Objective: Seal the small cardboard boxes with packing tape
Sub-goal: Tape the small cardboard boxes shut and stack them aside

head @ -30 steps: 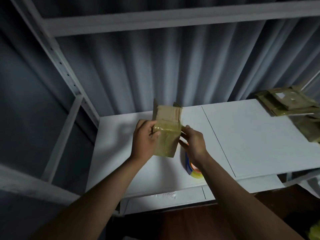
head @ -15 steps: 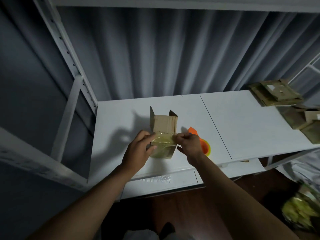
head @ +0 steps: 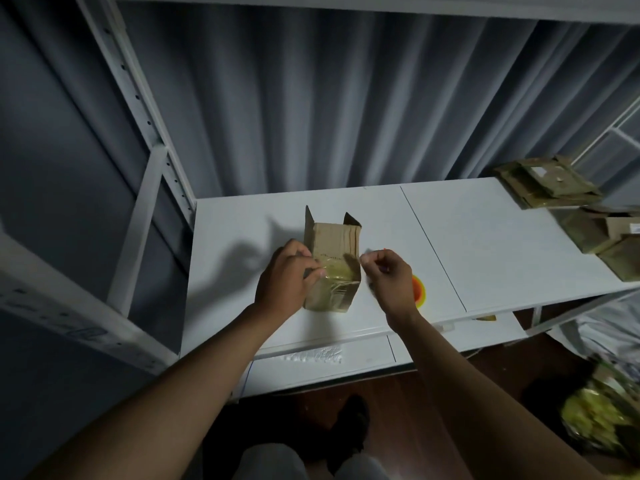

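**Small box on white shelf, both hands present**

Cardboard box: lies on shelf, flaps open at far end, glossy tape across near part. Left hand: grips box's left side. Right hand: fingers curled, apart from box; contents indiscernible. Orange tape roll: behind right hand.

Box sits on the shelf board, left of the board seam, flaps up at its far end; left hand against its left side, right hand just right of it, apart. Tape roll on the board behind the right hand; stack of flat boxes at far right, more boxes in front of that stack.
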